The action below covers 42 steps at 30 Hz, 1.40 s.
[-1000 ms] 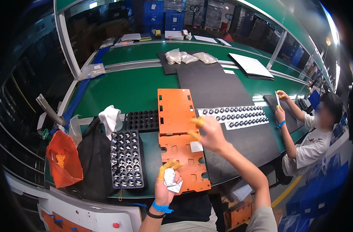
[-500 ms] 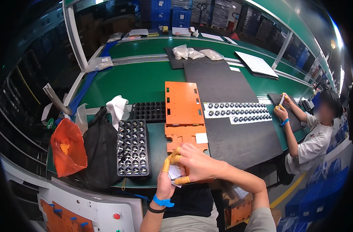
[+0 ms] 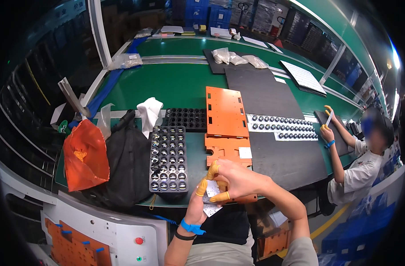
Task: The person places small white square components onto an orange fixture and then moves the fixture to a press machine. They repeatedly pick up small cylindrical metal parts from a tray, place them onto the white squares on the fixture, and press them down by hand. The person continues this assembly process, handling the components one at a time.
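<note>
My left hand (image 3: 196, 208) is closed around small white plates (image 3: 212, 209) dotted with tiny dark marks, just in front of my body. Yellow finger cots cover fingertips on both hands, and a blue band circles my left wrist. Coming in from the right, my right hand (image 3: 244, 179) has its thumb on the upper white piece, with its other fingers curled above. That thumb and fingers close on the piece; part of the grip is hidden. Behind my hands lies an orange fixture plate (image 3: 224, 148). To their left stands a black tray (image 3: 169, 181) of round, shiny lens-like parts.
A second black tray (image 3: 187, 119) sits farther back, beside an upright orange board (image 3: 224, 111). White strips (image 3: 282, 124) bearing rows of black parts lie on a dark mat (image 3: 282, 159). An orange bag (image 3: 85, 155) and a black bag (image 3: 127, 164) are left. A co-worker (image 3: 357, 168) works at right.
The view has shifted, so the bench appears farther right. The white plates in my hands now show more, fanned apart below my right thumb. The co-worker's upper hand has opened away from their piece.
</note>
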Motion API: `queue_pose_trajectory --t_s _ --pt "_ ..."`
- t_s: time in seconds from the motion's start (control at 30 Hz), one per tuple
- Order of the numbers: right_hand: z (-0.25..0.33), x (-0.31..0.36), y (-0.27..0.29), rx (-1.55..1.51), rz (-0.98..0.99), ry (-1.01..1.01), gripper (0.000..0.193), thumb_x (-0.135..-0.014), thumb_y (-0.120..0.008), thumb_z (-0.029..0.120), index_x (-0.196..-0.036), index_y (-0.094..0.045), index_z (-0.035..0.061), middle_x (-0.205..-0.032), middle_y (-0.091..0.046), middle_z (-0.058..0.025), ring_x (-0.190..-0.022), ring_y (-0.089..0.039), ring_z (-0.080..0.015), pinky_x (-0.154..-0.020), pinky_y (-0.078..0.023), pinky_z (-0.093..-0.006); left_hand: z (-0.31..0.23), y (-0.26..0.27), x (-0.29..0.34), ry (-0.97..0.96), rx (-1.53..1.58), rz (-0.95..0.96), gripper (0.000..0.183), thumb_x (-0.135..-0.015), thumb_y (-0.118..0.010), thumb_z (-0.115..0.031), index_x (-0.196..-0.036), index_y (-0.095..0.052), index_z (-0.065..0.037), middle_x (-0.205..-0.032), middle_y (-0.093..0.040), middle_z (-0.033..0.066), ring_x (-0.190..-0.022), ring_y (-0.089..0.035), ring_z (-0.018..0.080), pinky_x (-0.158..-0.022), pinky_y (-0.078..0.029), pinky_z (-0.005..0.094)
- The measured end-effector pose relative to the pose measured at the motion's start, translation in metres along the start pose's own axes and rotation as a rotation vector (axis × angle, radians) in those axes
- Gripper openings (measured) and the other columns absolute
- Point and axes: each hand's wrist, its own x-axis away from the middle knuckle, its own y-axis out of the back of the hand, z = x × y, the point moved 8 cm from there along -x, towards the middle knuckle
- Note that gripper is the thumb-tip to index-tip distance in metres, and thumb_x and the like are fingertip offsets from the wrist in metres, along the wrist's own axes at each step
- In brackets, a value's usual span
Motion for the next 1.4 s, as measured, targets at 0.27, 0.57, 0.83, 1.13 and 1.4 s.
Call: queue_pose_trajectory --t_s 0.27,0.57,0.83,1.13,1.4 --pt "0.022 -0.016 0.003 0.004 0.083 -0.007 0.053 -0.073 -0.087 0.038 -0.099 -0.063 -0.0011 -0.095 -0.060 -0.0154 -0.093 -0.060 -0.0336 -0.082 -0.050 -0.0405 0.002 0.010 0.021 0.047 0.163 -0.024 0.041 -0.105 -0.054 -0.040 -0.128 -0.054 -0.006 -0.100 -0.065 0.0065 -0.077 -0.063 0.0141 -0.058 -0.050 0.0291" --pt "0.062 -0.078 0.006 0.161 -0.185 0.017 0.032 -0.084 -0.077 0.030 -0.093 -0.071 -0.0002 -0.090 -0.065 -0.0148 -0.091 -0.066 -0.0324 -0.077 -0.053 -0.0435 0.010 0.020 0.021 -0.099 0.047 -0.111 0.026 -0.100 -0.063 -0.021 -0.121 -0.055 -0.009 -0.095 -0.058 0.0052 -0.070 -0.054 0.0144 -0.058 -0.047 0.0322" --pt "0.061 -0.124 -0.026 0.436 -0.286 -0.036 0.033 -0.075 -0.080 0.028 -0.075 -0.069 -0.0031 -0.076 -0.067 -0.0174 -0.077 -0.070 -0.0336 -0.066 -0.056 -0.0435 0.009 0.019 0.026 -0.208 -0.114 -0.167 0.023 -0.094 -0.071 -0.020 -0.108 -0.060 -0.006 -0.084 -0.059 0.0036 -0.071 -0.057 0.0140 -0.058 -0.048 0.0316" --pt "0.063 -0.118 -0.025 0.461 -0.336 -0.051 0.033 -0.079 -0.076 0.029 -0.083 -0.068 -0.0027 -0.078 -0.067 -0.0153 -0.076 -0.069 -0.0318 -0.064 -0.056 -0.0424 0.011 0.027 0.027 -0.244 -0.203 -0.191 0.025 -0.097 -0.065 -0.021 -0.116 -0.056 -0.008 -0.091 -0.062 0.0057 -0.074 -0.059 0.0160 -0.061 -0.050 0.0311" --pt "0.070 0.000 0.038 0.096 -0.569 -0.040 0.025 -0.082 -0.075 0.014 -0.104 -0.070 0.0047 -0.078 -0.061 -0.0085 -0.072 -0.064 -0.0250 -0.063 -0.051 -0.0366 -0.008 -0.013 0.026 -0.221 -0.179 -0.054 0.045 -0.086 -0.082 -0.023 -0.120 -0.058 -0.006 -0.095 -0.062 0.0002 -0.073 -0.058 0.0074 -0.062 -0.047 0.0228"
